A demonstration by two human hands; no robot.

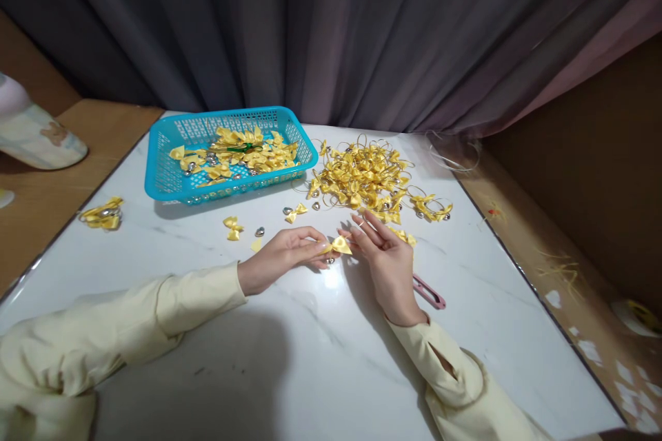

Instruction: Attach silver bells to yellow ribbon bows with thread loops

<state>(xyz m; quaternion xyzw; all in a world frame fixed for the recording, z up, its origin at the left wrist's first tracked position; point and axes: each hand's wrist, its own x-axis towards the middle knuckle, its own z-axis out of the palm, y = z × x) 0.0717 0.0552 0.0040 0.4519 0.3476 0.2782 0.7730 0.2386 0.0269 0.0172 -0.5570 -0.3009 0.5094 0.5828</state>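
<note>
My left hand (289,252) is closed in a pinch on a yellow satin bow (341,245), just above the table. A small silver heart-shaped charm (331,260) hangs under the bow. My right hand (387,256) is at the bow's right side, thumb and fingertips drawn together; what they pinch, if anything, is too fine to make out. Near my left hand lie another yellow bow (234,228) and a loose silver charm (260,231). Beyond my hands is a heap of yellow bows on thin gold loops (362,172).
A blue plastic basket (155,182) with bows, charms and something green stands at the back left. A bundle of bows (103,213) lies at the left edge. Beside my right wrist is a pink-handled tool (430,292). A bottle (41,134) stands far left; a dark curtain (310,27) hangs behind.
</note>
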